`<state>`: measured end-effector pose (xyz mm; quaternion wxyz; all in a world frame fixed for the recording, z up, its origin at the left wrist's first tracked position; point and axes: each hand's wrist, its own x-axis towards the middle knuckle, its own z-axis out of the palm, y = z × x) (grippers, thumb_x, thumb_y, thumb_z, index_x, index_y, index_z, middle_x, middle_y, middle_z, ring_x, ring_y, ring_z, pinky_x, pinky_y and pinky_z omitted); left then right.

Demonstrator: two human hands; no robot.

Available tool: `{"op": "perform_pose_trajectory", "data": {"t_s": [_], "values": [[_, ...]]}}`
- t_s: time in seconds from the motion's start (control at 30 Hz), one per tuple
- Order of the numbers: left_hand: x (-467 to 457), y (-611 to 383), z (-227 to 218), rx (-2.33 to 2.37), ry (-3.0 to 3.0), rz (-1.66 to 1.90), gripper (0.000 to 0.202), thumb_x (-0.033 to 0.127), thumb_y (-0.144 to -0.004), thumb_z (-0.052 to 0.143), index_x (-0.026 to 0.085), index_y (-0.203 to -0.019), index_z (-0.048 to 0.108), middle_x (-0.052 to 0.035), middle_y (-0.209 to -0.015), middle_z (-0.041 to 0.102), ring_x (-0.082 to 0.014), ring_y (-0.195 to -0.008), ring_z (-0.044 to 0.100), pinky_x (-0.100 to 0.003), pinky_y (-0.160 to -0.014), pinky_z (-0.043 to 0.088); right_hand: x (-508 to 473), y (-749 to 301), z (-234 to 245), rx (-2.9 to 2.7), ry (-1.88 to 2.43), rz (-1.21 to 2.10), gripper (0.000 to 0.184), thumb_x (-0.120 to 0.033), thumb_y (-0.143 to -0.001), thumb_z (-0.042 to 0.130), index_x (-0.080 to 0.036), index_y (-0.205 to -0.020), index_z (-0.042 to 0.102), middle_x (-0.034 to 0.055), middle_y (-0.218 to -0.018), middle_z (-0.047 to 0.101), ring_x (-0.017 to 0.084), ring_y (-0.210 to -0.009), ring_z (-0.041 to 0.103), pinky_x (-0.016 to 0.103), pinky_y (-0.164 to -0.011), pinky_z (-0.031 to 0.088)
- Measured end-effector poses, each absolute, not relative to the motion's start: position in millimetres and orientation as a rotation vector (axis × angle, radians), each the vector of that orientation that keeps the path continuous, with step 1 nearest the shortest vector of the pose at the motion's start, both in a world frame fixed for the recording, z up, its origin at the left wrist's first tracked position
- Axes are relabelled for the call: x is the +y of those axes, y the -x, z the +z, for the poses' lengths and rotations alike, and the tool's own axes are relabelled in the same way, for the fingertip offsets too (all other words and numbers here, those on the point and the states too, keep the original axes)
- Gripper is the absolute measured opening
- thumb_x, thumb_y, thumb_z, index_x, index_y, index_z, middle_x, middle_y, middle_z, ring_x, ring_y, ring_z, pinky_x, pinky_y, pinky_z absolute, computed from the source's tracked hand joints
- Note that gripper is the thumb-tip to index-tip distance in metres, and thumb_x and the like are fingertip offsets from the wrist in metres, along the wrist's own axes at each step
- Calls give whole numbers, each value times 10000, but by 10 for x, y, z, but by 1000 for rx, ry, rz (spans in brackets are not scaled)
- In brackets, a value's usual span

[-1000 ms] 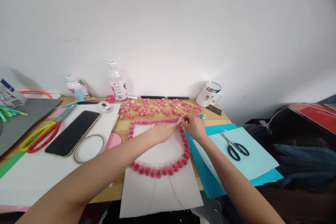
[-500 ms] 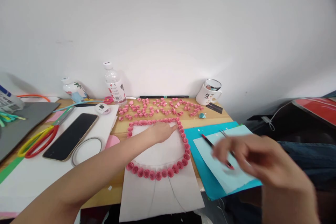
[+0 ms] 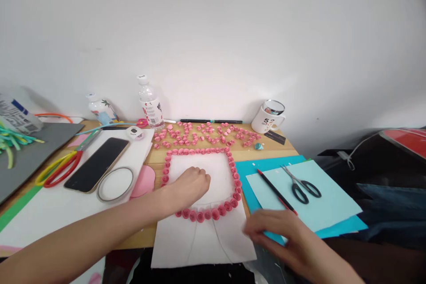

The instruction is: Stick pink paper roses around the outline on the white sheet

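A ring of pink paper roses (image 3: 200, 216) lines a rounded outline on a white sheet (image 3: 203, 244) in front of me. My left hand (image 3: 193, 186) is curled closed over the middle of that outline, knuckles up, and its fingertips are hidden. Off the sheet's lower right edge, my right hand (image 3: 282, 235) hovers with thumb and fingers drawn together, slightly blurred. Whether either hand holds something small is hidden. Many loose pink paper roses (image 3: 199, 135) lie scattered beyond the sheet.
On the right, black-handled scissors (image 3: 304, 188) and a pencil (image 3: 276, 191) lie on pale blue paper (image 3: 336, 199). A mug (image 3: 264, 120) and a water bottle (image 3: 151, 108) stand by the wall. A phone (image 3: 98, 164), a tape roll (image 3: 115, 184) and red-yellow scissors (image 3: 63, 168) are left.
My left hand has drawn back from the outline's upper right corner to its middle and curled. My right hand has moved left and down, uncovering the scissors.
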<state>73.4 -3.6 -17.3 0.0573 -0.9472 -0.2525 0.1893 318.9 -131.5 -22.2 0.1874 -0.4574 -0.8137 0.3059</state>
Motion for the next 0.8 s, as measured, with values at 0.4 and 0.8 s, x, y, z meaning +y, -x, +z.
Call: {"op": "perform_pose_trajectory", "data": {"t_s": [0.4,0.8], "values": [[-270,-5,-227,-1287,2890,118,133,20,-768,532,145,-737,563,-53,-791,631,-187,-774,578,-305,-730,431,-412,-2230,-474,-2585,1689,272,309,-26,-841,439,-132,-1008,676,144,-1136,653,251,-1029,625,340,-818,521],[101,1502,43,-2186,2456,-151,274,375,-772,558,186,-942,660,-44,-885,669,-219,-809,605,-282,-689,435,-582,-2134,-533,-2684,1669,191,333,-55,-876,377,-108,-1005,679,187,-1255,572,305,-1173,538,413,-862,529]]}}
